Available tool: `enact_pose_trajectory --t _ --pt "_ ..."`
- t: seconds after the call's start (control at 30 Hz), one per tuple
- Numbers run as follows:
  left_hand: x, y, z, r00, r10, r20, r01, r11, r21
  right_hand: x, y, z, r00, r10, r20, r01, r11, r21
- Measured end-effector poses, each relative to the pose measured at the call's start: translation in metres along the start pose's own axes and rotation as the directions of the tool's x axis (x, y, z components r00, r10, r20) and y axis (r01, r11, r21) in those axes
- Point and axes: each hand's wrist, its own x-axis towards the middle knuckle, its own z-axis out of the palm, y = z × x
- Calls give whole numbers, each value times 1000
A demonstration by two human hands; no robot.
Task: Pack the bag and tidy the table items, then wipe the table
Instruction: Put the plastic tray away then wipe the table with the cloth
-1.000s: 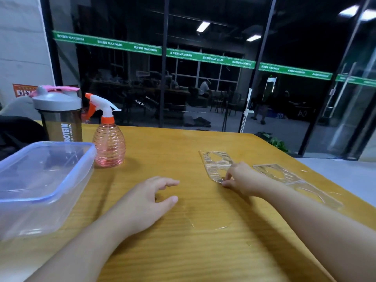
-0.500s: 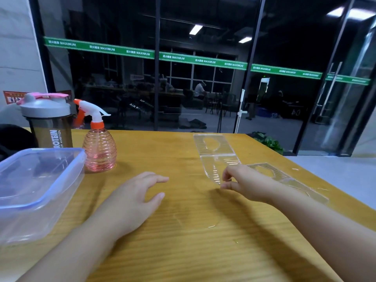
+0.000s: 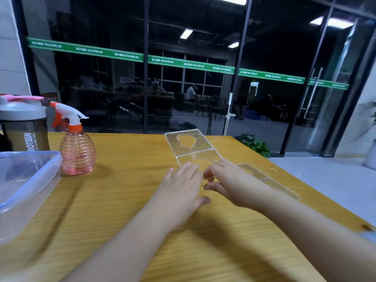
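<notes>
A clear plastic tray with gold stripes [image 3: 190, 146] is tilted up off the wooden table [image 3: 126, 200], its far end raised. My right hand [image 3: 227, 182] pinches its near edge between thumb and fingers. My left hand [image 3: 181, 188] reaches in beside it with straight fingers, their tips touching the same near edge. A second clear striped tray [image 3: 264, 178] lies flat on the table behind my right forearm, partly hidden.
A pink spray bottle [image 3: 77, 151] with a white and orange trigger stands at the left. Behind it is a dark shaker bottle [image 3: 24, 127] with a grey lid. A clear plastic box [image 3: 26, 186] sits at the near left. The table's right edge runs diagonally past my right arm.
My right hand has lifted the striped tray's far end off the table and drawn it nearer. My left hand has moved right and forward to touch the tray's near edge.
</notes>
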Motion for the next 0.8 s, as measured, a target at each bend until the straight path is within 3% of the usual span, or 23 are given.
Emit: enact_pose_trajectory --t 0.2,0.37,0.47,0.57,0.63,0.7,0.77,0.8 --pt "15 -2 -3 996 86 11 -85 993 -80 -9 2 -15 991 -126 -50 115 977 -177" --pt "21 -5 -14 984 124 -128 -146 973 -180 -23 8 -26 958 -131 -254 125 991 -38" --pt "25 -9 -15 964 123 -237 -179 957 -229 -46 28 -22 927 35 -373 -14 998 61" --pt "33 -14 -17 922 112 -371 -227 931 -284 -75 65 -7 873 305 -381 -305 950 62" --pt "38 -15 -23 902 28 -431 -192 919 -343 -98 91 3 772 538 -339 -560 828 38" --pt "40 -13 -30 899 -32 -436 -157 907 -392 -126 111 12 575 753 -320 -779 623 66" --pt "41 -9 -33 896 -60 -441 -149 893 -424 -155 122 20 370 886 -279 -906 411 105" --pt "40 -5 -35 891 -67 -449 -149 892 -428 -168 126 24 300 920 -251 -939 332 94"
